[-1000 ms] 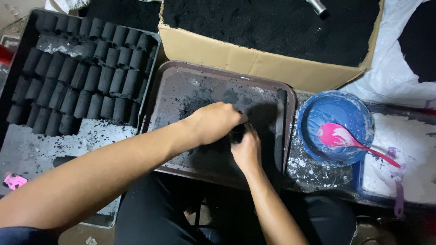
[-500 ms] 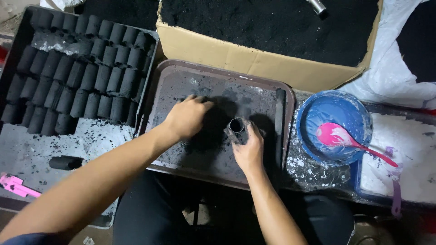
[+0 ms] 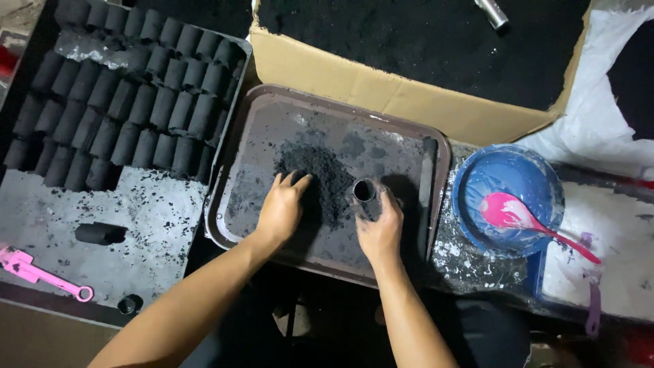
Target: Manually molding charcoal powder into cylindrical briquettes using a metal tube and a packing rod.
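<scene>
Left hand (image 3: 283, 208) flat, fingers spread, palm down on the brown rectangular metal tray (image 3: 266, 123), fingertips digging into the heap of black powder (image 3: 320, 177). Right hand (image 3: 378, 228) curled round a short black upright tube (image 3: 364, 190), open mouth up, just beside the heap. Off left, pink plastic tool (image 3: 41, 272) on a dusty grey sheet. Off right, blue round bowl (image 3: 507, 197) with pink spoon (image 3: 524, 221). Farther back, rows of black cylinders (image 3: 122, 109), then cardboard box of black powder (image 3: 381, 88).
</scene>
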